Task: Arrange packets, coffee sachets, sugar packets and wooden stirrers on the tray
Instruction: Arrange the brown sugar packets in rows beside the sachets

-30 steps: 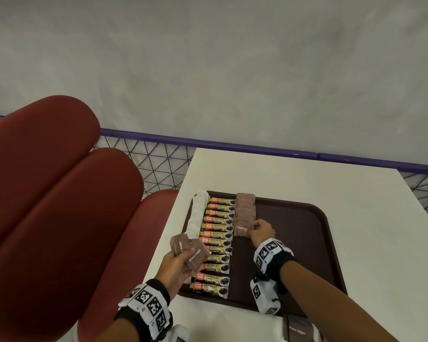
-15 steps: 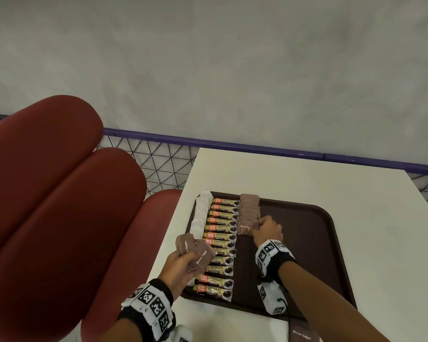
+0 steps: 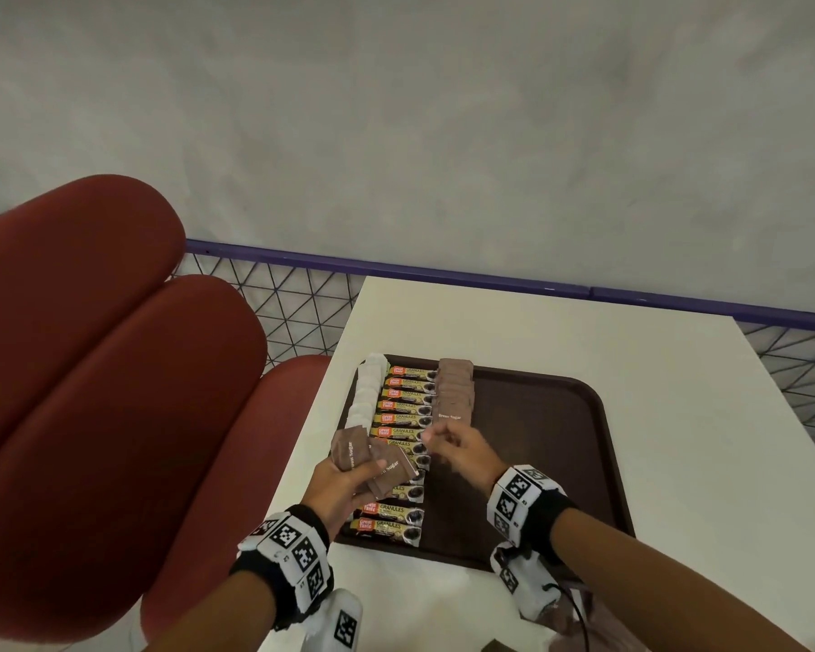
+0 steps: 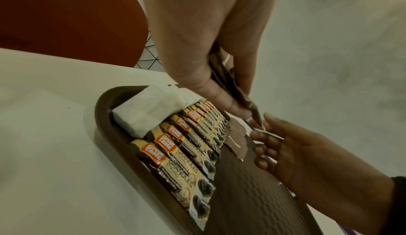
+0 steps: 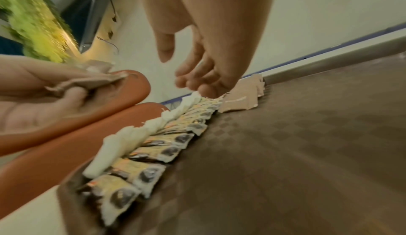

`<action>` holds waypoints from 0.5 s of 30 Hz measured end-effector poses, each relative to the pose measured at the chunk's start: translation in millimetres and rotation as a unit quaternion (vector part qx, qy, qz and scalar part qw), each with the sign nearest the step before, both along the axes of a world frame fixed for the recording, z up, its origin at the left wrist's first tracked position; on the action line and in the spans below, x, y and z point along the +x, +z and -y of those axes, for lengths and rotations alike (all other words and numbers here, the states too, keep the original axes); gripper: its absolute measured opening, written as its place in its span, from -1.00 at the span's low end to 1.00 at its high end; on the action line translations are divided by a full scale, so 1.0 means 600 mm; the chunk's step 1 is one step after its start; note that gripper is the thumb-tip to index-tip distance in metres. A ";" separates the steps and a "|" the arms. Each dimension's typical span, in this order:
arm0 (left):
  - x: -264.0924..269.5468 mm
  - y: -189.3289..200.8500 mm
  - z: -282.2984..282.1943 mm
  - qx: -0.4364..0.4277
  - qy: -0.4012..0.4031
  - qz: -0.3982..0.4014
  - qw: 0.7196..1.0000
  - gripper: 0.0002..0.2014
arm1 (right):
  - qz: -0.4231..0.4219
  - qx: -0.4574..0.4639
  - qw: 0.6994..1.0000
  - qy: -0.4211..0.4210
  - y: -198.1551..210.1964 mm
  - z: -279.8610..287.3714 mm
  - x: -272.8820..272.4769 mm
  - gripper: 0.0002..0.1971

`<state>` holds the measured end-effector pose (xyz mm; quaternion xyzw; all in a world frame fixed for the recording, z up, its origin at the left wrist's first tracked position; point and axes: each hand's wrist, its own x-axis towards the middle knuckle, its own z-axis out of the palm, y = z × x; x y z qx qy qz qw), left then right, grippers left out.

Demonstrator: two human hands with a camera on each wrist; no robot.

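While the left hand [image 3: 344,482] grips a few brown sugar packets [image 3: 368,458] above the coffee sachets [image 3: 398,444] on the tray [image 3: 561,463], the right hand [image 3: 462,451], loosely curled and holding nothing, reaches toward them.

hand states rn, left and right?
Left hand: grips a bunch of brown sugar packets.
Right hand: holds nothing, fingers loosely curled, reaching toward the bunch.
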<state>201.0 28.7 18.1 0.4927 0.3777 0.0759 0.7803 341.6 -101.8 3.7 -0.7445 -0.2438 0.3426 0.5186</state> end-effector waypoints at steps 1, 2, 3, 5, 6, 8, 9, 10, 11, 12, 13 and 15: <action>0.001 0.001 0.003 0.003 -0.003 -0.002 1.000 -0.62 | -0.021 0.006 0.999 0.024 0.004 -0.001 -0.008 -0.91; 0.002 0.004 0.007 0.007 -0.007 -0.004 1.000 -0.62 | -0.037 0.011 0.998 0.047 0.006 -0.002 -0.014 -0.93; 0.003 0.005 0.010 0.011 -0.013 -0.007 1.000 -0.64 | -0.047 0.013 0.997 0.063 0.006 -0.004 -0.020 -0.94; 0.002 0.008 0.016 0.012 -0.025 -0.004 1.000 -0.71 | -0.057 0.017 0.994 0.088 -0.002 -0.007 -0.027 -0.88; 0.002 0.010 0.018 0.010 -0.029 -0.001 1.000 -0.76 | -0.057 0.013 0.994 0.094 -0.005 -0.008 -0.028 -0.85; -0.001 0.011 0.019 0.005 -0.027 0.000 1.000 -0.77 | -0.055 0.007 0.995 0.089 -0.009 -0.007 -0.027 -0.82; -0.002 0.009 0.017 0.003 -0.024 -0.001 1.000 -0.75 | -0.055 0.006 0.995 0.082 -0.008 -0.005 -0.025 -0.83; -0.004 0.007 0.014 -0.001 -0.020 0.001 1.000 -0.74 | -0.053 0.004 0.996 0.069 -0.008 -0.002 -0.022 -0.85; -0.005 0.005 0.010 -0.006 -0.015 0.002 1.000 -0.73 | -0.051 0.002 0.997 0.049 -0.007 0.002 -0.017 -0.87; -0.007 0.004 0.006 -0.014 -0.008 0.003 1.000 -0.73 | -0.047 -0.002 0.999 0.024 -0.007 0.007 -0.010 -0.89; -0.009 0.002 0.002 -0.021 -0.001 0.005 1.000 -0.73 | -0.042 -0.008 0.999 -0.010 -0.011 0.011 -0.002 -0.92; -0.013 0.002 -0.005 -0.030 0.003 0.011 0.999 -0.73 | -0.017 -0.031 0.995 -0.094 -0.025 0.019 0.021 -0.94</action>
